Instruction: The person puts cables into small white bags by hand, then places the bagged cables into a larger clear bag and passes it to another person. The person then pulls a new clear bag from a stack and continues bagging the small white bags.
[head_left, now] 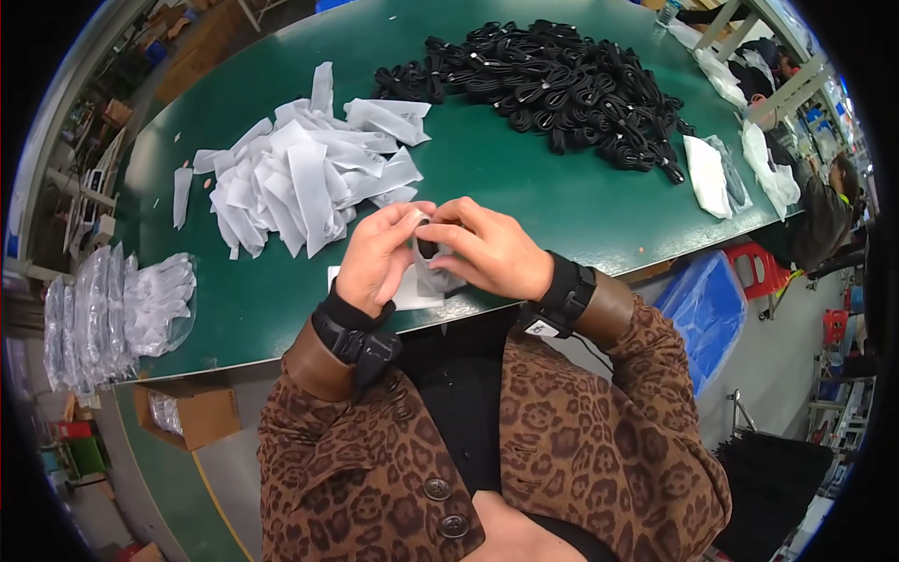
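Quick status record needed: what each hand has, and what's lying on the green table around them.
left hand: holds one side of a small clear bag
right hand: pinches the bag's top, a black coiled item at its opening
white bags: loose pile on the table, left of centre
black cables: coiled, heaped at the far right
packed stacks: clear-wrapped, at the left edge
cardboard box: on the floor, below the table's edge

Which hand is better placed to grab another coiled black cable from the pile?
Right, probably: the right hand lies nearer the heap of coiled black cables, while the left hand sits toward the white plastic bags.
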